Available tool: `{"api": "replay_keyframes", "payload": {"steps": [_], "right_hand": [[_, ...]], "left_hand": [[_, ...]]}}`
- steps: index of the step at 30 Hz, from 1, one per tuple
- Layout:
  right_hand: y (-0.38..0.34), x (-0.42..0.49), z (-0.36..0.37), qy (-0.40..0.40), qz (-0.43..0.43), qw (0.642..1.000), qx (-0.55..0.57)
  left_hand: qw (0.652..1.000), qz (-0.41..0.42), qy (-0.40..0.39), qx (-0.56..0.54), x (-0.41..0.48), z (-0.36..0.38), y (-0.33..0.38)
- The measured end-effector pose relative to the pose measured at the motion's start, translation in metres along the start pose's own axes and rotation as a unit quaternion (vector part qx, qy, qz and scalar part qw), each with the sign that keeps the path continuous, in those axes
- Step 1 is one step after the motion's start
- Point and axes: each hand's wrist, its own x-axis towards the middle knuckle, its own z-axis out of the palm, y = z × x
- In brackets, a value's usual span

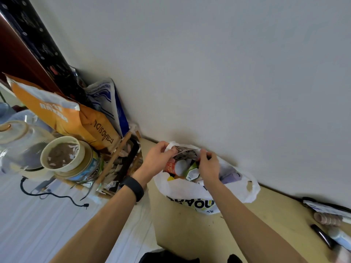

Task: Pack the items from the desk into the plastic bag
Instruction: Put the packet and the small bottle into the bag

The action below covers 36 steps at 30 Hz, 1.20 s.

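A flat grey-printed packet is pinched between left hand and right hand, over the white plastic bag mouth.

Plain pale wall, yellowish desk

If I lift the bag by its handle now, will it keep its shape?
Probably not: the bag is thin, crumpled film, so it should sag and fold. It looks full of cartons, so likely some weight, and the handle may stretch. The packet the left hand and right hand pinch at its mouth could slip out.
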Motion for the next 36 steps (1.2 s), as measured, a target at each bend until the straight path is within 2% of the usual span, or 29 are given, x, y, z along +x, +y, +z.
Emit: {"api": "replay_keyframes", "payload": {"steps": [6,7,10,15,17,19,21,27,30,34,36], "right_hand": [[0.04,-0.016,-0.036,-0.032,0.016,0.983,-0.179],[0.051,-0.015,-0.046,-0.047,0.026,0.97,-0.238],[0.074,-0.011,-0.073,-0.1,0.033,0.896,-0.431],[0.069,-0.015,-0.097,-0.175,-0.013,0.847,-0.502],[0.065,-0.019,-0.105,-0.22,-0.005,0.832,-0.51],[0.066,-0.027,-0.113,-0.25,-0.027,0.779,-0.574],[0.07,-0.036,-0.118,-0.224,-0.105,0.704,-0.666],[0.051,-0.049,-0.137,-0.153,-0.201,0.619,-0.743],[0.048,-0.052,-0.146,-0.143,-0.206,0.615,-0.747],[0.042,-0.057,-0.159,-0.063,-0.271,0.685,-0.673],[0.038,-0.06,-0.162,-0.002,-0.333,0.7,-0.631]], "left_hand": [[1.0,0.006,0.015,-0.018,-0.002,-0.007,-0.008],[1.0,0.006,0.015,-0.017,-0.003,-0.005,-0.008],[1.0,0.012,0.012,-0.014,-0.006,0.003,-0.004],[1.0,0.016,0.005,0.011,-0.009,0.014,-0.001],[1.0,0.015,0.01,0.023,-0.011,0.015,-0.002],[1.0,0.01,0.014,0.018,-0.012,0.014,-0.002],[1.0,0.004,0.022,0.009,-0.012,0.013,0.001],[0.999,0.004,0.038,-0.021,-0.014,0.007,0.009],[0.998,0.001,0.037,-0.044,-0.015,0.007,0.011],[0.998,-0.011,0.043,-0.053,-0.014,0.005,0.011],[0.996,-0.015,0.052,-0.074,-0.012,0.003,0.011]]}}
